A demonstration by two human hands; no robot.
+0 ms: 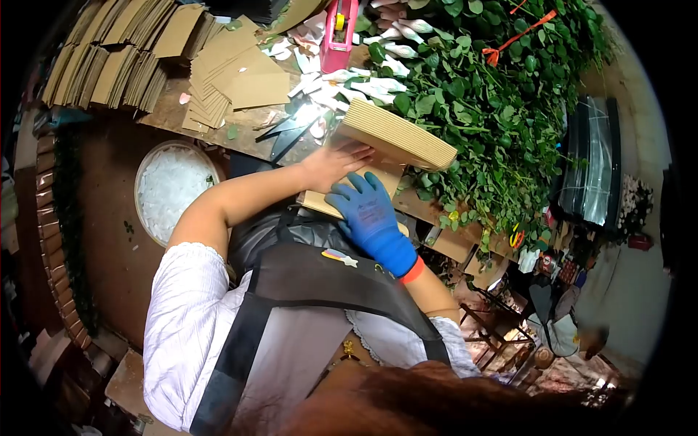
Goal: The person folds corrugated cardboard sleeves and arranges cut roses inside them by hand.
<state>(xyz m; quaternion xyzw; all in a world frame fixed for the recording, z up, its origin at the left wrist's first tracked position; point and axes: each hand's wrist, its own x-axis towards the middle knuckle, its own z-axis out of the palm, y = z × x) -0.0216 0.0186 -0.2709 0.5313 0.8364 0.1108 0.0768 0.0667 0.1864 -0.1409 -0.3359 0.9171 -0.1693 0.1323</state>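
Observation:
A piece of ribbed corrugated cardboard (396,134) is folded and stands tilted at the table's front edge, in front of my chest. My bare left hand (338,166) is at its left side, fingers stretched flat against the inner face, the thumb hidden. Over the lower flap lies my right hand (367,211) in a blue glove with an orange cuff, its fingers bent on the board and the thumb at the near edge. What lies inside the fold is hidden. Black scissors (289,136) lie just beyond my left hand.
Flat cardboard pieces (258,89) and tall stacks (131,22) fill the back left. A pink tape dispenser (338,40) stands at the back, near white-netted flower buds (382,86). Leafy stems (480,94) cover the right side. A white-filled tub (177,190) sits on the floor.

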